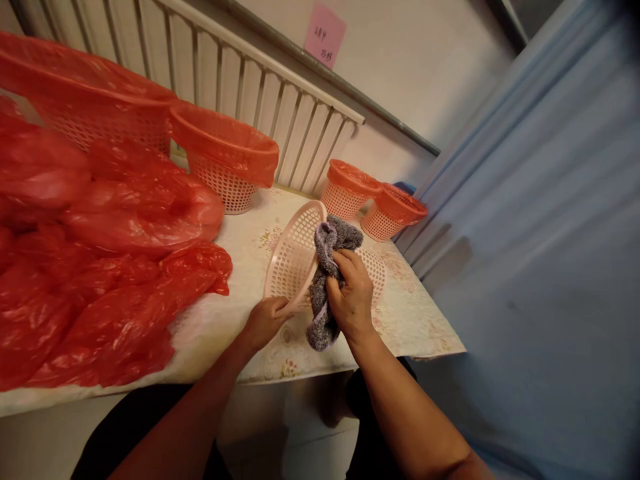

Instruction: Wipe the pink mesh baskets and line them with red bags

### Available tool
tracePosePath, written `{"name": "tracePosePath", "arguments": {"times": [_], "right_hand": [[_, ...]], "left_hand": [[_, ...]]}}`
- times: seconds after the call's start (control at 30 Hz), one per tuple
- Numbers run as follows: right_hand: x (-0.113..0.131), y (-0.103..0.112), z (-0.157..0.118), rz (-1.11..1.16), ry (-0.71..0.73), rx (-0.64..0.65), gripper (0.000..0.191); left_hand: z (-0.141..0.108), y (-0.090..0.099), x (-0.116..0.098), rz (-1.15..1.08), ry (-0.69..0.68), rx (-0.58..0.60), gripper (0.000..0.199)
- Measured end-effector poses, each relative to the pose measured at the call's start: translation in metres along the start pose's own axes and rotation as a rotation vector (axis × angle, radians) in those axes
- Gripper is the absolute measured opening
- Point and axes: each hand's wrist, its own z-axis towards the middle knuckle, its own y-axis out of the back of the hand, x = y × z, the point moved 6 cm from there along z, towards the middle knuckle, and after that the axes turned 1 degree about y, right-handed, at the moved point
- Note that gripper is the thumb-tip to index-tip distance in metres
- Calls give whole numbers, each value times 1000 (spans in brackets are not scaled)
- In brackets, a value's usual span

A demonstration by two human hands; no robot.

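Observation:
A pale pink perforated plastic basket (293, 257) lies tipped on its side over the table, its open mouth turned to the left. My left hand (267, 321) grips the near part of its rim, thumb over the edge. In my right hand (353, 293) is a bunched grey cloth (325, 287) with a lilac edge, held against the basket's side near the rim. The cloth and that hand hide part of the basket's wall; its base shows to the right of the hand.
Red plastic bags (115, 267) are heaped on the table's left. Bag-lined baskets stand behind: a large one (105, 123), a medium one (225, 177) and two small ones (350, 200). A flowered tablecloth (425, 327) covers the table. A radiator (260, 100) is behind, a blue curtain (515, 253) at right.

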Motion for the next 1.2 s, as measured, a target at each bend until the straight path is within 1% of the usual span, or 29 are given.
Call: {"name": "tracePosePath", "arguments": {"times": [0.07,0.13,0.23,0.33,0.43,0.5,0.57,0.63,0.73,0.8,0.9,0.97,1.03,1.1,1.13,1.2], "right_hand": [[-11,2,0,-26,-4,-3,41],[-28,5,-2,-62,-23,-9,40],[-69,17,-11,-132,-97,-25,38],[-121,36,-28,-215,-235,-40,38],[-170,53,-49,-303,-447,-36,42],[-189,59,-60,-321,-561,-21,45],[-193,60,-62,-325,-593,-18,47],[-183,59,-54,-331,-556,-25,46],[-149,50,-31,-289,-451,-17,44],[-117,42,-15,-207,-364,-4,42],[-57,24,3,-53,-208,26,38],[-17,12,7,32,-83,37,38],[13,1,6,51,-7,41,40],[27,-7,3,33,22,31,42],[28,-9,1,20,21,22,43],[23,-10,-3,0,11,15,45]], "left_hand": [[2,-2,4,7,9,13,29],[3,-2,6,-18,8,21,28],[3,-2,4,-58,8,22,23],[3,-3,0,-74,-8,38,21],[2,-6,-6,-75,-28,59,22],[-1,-6,-10,-76,-43,66,24],[-4,-5,-14,-82,-62,71,25],[-6,-2,-16,-90,-68,73,25],[-9,1,-18,-101,-50,71,21],[-9,1,-18,-99,-44,67,19],[-9,2,-18,-94,-44,63,21],[-9,2,-18,-101,-48,65,25],[-10,5,-18,-123,-46,53,29],[-11,7,-17,-153,-33,35,32],[-12,8,-16,-169,-24,33,33],[-13,7,-13,-203,-9,44,33]]}}
